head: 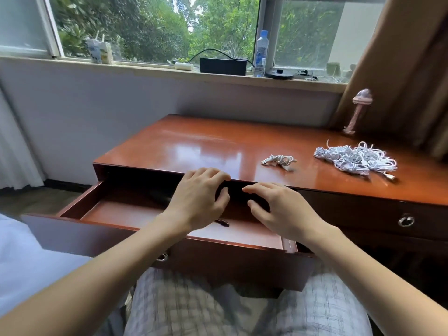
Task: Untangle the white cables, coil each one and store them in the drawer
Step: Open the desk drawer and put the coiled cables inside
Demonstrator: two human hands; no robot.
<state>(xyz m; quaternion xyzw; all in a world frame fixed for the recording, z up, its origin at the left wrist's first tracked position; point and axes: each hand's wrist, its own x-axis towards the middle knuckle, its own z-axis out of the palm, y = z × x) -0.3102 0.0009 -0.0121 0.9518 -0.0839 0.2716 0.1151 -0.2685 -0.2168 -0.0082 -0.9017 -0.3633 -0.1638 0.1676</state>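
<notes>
Hovering over pulled-out reddish wooden drawer [116,214]: left hand [201,197], right hand [278,209], fingers loosely curled, both empty. Small coiled white cable [278,161] and tangled white cable heap [356,158] lie on glossy counter [194,141], right of hands. Risk: yanking heap tightens knots; loose coil unwinds in transfer.

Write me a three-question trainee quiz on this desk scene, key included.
1. True or false: the drawer stands open.
2. Where does the tangled cable pile lie? A: in the drawer. B: on the desktop, towards its right end. C: on the windowsill.
3. How many coiled cables lie on the desktop apart from the pile?
Key: 1 true. 2 B. 3 one, left of the pile.
</notes>
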